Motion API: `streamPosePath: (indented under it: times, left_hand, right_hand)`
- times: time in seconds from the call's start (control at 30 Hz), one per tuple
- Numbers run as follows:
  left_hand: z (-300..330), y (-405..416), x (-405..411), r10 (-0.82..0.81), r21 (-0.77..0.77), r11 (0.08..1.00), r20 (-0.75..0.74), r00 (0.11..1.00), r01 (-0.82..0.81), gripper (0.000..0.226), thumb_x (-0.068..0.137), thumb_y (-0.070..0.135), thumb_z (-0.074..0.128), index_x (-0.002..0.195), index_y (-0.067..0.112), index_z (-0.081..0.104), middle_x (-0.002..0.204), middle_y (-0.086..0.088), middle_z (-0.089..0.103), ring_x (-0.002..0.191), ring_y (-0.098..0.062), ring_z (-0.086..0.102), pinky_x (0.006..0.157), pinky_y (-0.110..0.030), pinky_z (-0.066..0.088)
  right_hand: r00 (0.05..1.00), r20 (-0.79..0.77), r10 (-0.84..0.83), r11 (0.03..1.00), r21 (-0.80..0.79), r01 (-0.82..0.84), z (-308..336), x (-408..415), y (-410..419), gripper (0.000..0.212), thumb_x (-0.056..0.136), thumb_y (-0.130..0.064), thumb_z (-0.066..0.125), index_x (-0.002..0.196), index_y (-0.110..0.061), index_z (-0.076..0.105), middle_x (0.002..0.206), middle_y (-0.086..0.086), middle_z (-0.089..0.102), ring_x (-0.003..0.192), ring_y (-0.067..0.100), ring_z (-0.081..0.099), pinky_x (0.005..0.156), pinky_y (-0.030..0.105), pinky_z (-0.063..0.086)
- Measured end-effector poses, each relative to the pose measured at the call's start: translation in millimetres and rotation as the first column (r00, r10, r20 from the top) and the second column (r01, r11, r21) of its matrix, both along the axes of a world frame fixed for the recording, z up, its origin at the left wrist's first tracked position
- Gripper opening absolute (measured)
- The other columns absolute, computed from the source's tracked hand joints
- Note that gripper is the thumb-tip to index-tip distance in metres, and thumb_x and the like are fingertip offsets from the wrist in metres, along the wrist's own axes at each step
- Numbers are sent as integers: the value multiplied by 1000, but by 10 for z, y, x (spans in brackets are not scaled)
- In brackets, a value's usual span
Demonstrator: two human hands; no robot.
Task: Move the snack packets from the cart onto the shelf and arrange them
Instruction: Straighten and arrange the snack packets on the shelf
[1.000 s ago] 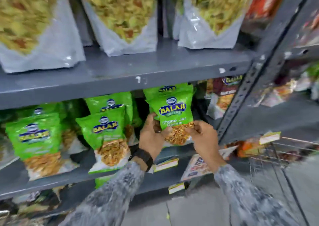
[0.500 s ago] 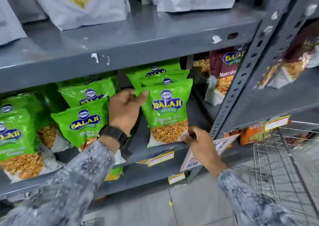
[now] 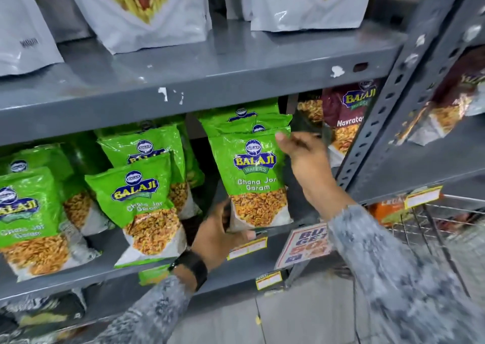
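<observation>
My left hand [image 3: 220, 234] grips the bottom corner and my right hand [image 3: 301, 150] pinches the top edge of the front green packet [image 3: 253, 178], upright on the grey metal shelf [image 3: 105, 267] between other green packets [image 3: 141, 202] and maroon ones [image 3: 349, 112]; wire cart [image 3: 433, 220] at right.

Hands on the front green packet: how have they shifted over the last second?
Left hand dropped from the upper left edge to the bottom left corner of the packet; right hand rose from the bottom right to the top right edge. Packet stays upright on the shelf.
</observation>
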State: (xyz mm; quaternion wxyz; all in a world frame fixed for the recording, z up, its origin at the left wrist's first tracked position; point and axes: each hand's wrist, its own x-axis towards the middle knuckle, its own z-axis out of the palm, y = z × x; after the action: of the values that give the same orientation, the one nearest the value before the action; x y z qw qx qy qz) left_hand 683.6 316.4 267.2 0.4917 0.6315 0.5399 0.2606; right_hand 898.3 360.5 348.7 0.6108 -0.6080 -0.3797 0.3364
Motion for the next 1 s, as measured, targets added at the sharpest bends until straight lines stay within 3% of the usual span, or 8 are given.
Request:
streamPosePath:
  times: [0.17, 0.37, 0.5, 0.6, 0.67, 0.73, 0.8, 1.0]
  left_hand:
    - [-50, 74, 78, 172, 126, 981, -190, 966, -150, 64, 74, 35, 86, 131, 23, 59, 98, 11, 69, 92, -14, 68, 84, -28, 54]
    - [101, -185, -411, 190, 203, 961, 5, 982, -187, 50, 79, 27, 83, 125, 31, 63, 91, 15, 72, 83, -9, 70, 82, -26, 59]
    - [318, -54, -1349, 521, 300, 750, 280, 806, -589, 18, 88, 23, 74, 104, 19, 67, 77, 8, 67, 68, -9, 60, 71, -31, 50]
    - [535, 316, -1658, 638, 154, 664, 394, 662, -732, 45, 94, 8, 67, 135, 0, 49, 89, -2, 56, 83, -15, 56, 79, -25, 45]
    - [605, 538, -1753, 664, 71, 705, 284, 692, -706, 45, 96, 22, 67, 134, 5, 51, 93, 0, 54, 91, -17, 53, 77, -16, 44]
    - [646, 659, -1848, 645, 72, 756, 90, 759, -651, 20, 93, 36, 69, 92, 17, 63, 76, 2, 52, 73, -16, 48, 64, -23, 40]
    - [681, 770, -1913, 629, 102, 766, 84, 773, -634, 34, 88, 36, 75, 68, 17, 56, 66, -3, 52, 68, -16, 43, 63, -27, 35]
    - [845, 985, -1833, 560, 233, 777, 166, 811, -585, 18, 85, 29, 79, 81, 14, 72, 74, 6, 72, 54, 13, 58, 64, -18, 55]
  right_hand:
    - [995, 63, -79, 996, -29, 80, 164, 69, 308, 28, 84, -16, 81, 65, -23, 62, 72, -3, 62, 75, 16, 56, 78, 32, 48]
    - [895, 242, -376, 914, 253, 316, -76, -364, -517, 24, 90, -39, 70, 110, -26, 65, 78, -17, 63, 77, -1, 59, 75, 17, 45]
    - [926, 350, 144, 989, -40, -139, -547, -1285, -841, 17, 88, -21, 73, 103, -28, 72, 88, -12, 74, 77, 3, 66, 74, 23, 50]
    - [733, 388, 559, 799, -486, -353, -863, -1733, -719, 34, 85, -24, 78, 118, -19, 73, 112, 4, 72, 99, 23, 69, 85, 37, 53]
    - [650, 487, 584, 783, -548, -294, -968, -1898, -657, 21, 84, -34, 78, 99, -21, 73, 110, 8, 69, 99, 28, 67, 80, 40, 53]
    - [652, 542, 530, 815, -539, -215, -1039, -1979, -666, 22, 83, -40, 77, 90, -21, 71, 106, 4, 63, 94, 28, 66, 74, 40, 52]
    - [655, 584, 480, 841, -519, -154, -1070, -2009, -708, 19, 86, -39, 75, 90, -21, 71, 105, 1, 60, 94, 28, 66, 74, 41, 53]
    - [664, 620, 418, 854, -516, -57, -1086, -1912, -737, 14, 93, -21, 62, 80, -26, 59, 98, 1, 57, 96, 31, 65, 73, 42, 51]
